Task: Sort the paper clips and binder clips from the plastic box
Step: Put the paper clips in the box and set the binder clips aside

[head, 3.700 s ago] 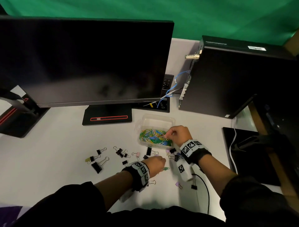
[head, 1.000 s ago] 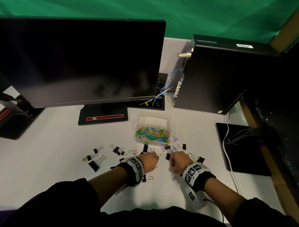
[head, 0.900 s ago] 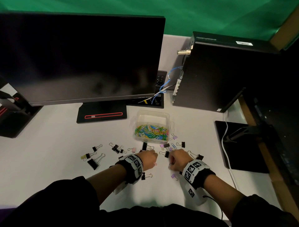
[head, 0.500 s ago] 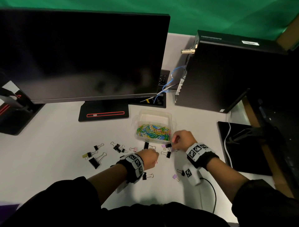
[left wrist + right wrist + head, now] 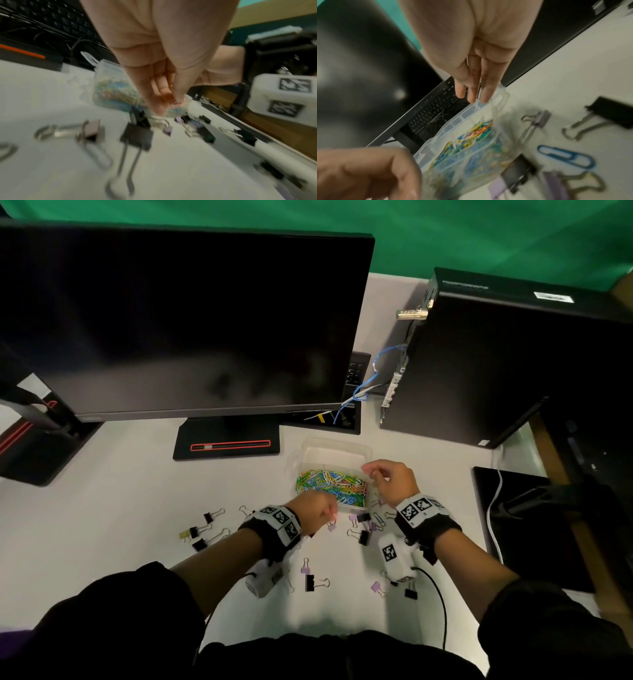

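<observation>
A clear plastic box (image 5: 334, 455) is set on the white desk (image 5: 113, 508), in front of the monitor (image 5: 178, 316) and a black tower (image 5: 513, 354). Its near half is filled with coloured paper clips (image 5: 330, 486). The right hand (image 5: 392, 482) is held at the box's right rim, its fingers (image 5: 485, 94) straight and close together, nothing gripped. The left hand (image 5: 315, 511) is held just before the box's near edge, and a small pink paper clip (image 5: 175, 104) is pinched between thumb and fingertips. Binder clips (image 5: 205, 530) are scattered on the desk in front of the box, some to the left, others between and below the wrists. A blue paper clip (image 5: 566, 157) is seen lying among them, beside the box.
</observation>
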Available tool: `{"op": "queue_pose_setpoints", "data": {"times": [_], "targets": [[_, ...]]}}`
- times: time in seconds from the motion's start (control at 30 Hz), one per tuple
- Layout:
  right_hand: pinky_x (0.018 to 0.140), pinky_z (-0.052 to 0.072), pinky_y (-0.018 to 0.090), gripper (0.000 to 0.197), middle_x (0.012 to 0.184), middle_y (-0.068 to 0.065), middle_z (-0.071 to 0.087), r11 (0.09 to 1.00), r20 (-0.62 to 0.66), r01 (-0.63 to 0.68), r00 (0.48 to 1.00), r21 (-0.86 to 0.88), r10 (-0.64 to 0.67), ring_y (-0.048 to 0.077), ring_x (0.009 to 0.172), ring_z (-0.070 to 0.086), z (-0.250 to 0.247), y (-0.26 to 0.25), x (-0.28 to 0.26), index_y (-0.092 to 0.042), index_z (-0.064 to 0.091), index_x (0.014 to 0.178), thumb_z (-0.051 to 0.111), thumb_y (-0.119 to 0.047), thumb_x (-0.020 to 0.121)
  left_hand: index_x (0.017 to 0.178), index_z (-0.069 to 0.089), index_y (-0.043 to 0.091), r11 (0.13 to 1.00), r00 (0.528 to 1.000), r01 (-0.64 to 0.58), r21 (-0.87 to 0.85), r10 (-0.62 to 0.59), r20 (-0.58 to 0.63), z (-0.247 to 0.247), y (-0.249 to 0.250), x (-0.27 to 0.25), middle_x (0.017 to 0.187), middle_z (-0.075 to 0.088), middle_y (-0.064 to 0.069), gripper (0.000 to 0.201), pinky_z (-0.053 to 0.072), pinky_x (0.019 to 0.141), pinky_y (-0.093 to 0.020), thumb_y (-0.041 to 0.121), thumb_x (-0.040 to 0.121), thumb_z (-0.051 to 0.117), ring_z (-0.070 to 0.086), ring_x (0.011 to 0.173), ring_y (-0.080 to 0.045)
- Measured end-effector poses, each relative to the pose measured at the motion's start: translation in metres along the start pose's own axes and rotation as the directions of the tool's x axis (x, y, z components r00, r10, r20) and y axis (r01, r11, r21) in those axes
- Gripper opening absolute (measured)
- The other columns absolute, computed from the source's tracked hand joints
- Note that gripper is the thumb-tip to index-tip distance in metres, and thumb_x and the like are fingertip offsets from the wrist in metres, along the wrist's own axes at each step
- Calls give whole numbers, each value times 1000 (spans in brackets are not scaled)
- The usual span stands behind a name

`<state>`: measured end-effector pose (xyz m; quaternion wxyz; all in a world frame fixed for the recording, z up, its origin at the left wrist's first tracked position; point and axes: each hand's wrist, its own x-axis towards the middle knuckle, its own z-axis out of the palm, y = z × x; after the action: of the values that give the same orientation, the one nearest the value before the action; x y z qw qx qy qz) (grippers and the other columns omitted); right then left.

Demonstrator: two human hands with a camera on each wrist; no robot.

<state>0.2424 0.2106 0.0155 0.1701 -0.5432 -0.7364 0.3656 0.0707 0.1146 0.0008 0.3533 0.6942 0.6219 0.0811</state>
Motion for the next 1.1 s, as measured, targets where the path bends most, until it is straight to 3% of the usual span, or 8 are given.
{"op": "queue_pose_setpoints", "data": {"times": [0.07,0.17,0.23,0.37,0.57,0.73,0.93,1.1], "targets": [[60,47,7,25,86,0,65,999,-18,-36,999,-34,36,9,67,58,-13,12,-6,-10,70,90,51,4,84,100,61,7,1000,995,23,-17,-24,-99,-12,-1,8,96,59,-4,17,36,78,-18,17,94,49,52,86,-15],[48,38,6,25,75,-3,66,985,53,-87,994,-150,95,9,63,55,-20,31,-16,-17,67,67,55,1,80,100,60,8,996,976,90,-22,-93,-197,-24,-2,20,101,60,-6,15,39,79,-21,19,94,50,51,86,-15],[50,36,3,28,70,-7,65,974,158,-112,977,-199,145,7,65,55,-18,42,-23,-22,64,62,58,-2,79,99,62,8,989,968,146,4,-142,-207,-27,-5,29,105,62,-8,14,41,82,-26,16,92,52,56,92,-21],[74,42,17,27,100,6,72,964,180,-104,972,-246,151,18,86,63,-3,52,-32,-13,72,93,55,0,77,94,65,6,971,969,204,125,-182,-165,-24,-8,40,100,62,-13,20,44,83,-33,6,91,45,58,97,-28],[78,38,27,48,92,7,53,921,315,-9,938,-389,142,24,93,56,8,49,-24,-26,48,131,61,-21,85,124,56,8,965,981,108,240,-64,-184,-12,-4,40,118,56,-15,35,42,95,-34,0,93,42,53,108,-31],[74,32,22,35,84,2,50,928,271,6,957,-372,102,17,82,48,6,56,-29,-19,59,120,62,-21,85,122,57,6,978,963,-35,207,88,-254,-2,10,30,113,55,-17,36,43,95,-41,-4,91,42,50,105,-32],[84,38,24,29,104,9,58,941,206,65,979,-333,5,27,104,52,9,76,-58,-15,65,114,61,-16,86,101,67,2,914,906,-267,305,346,-243,16,30,20,93,64,-15,25,50,80,-38,-5,80,56,57,89,-34],[84,47,35,27,110,10,61,911,190,175,976,-374,-109,33,99,54,9,82,-83,-16,65,113,55,-12,88,100,68,7,815,911,-357,457,411,-20,39,41,20,95,64,-11,28,48,78,-37,-2,75,61,58,92,-32]]}}
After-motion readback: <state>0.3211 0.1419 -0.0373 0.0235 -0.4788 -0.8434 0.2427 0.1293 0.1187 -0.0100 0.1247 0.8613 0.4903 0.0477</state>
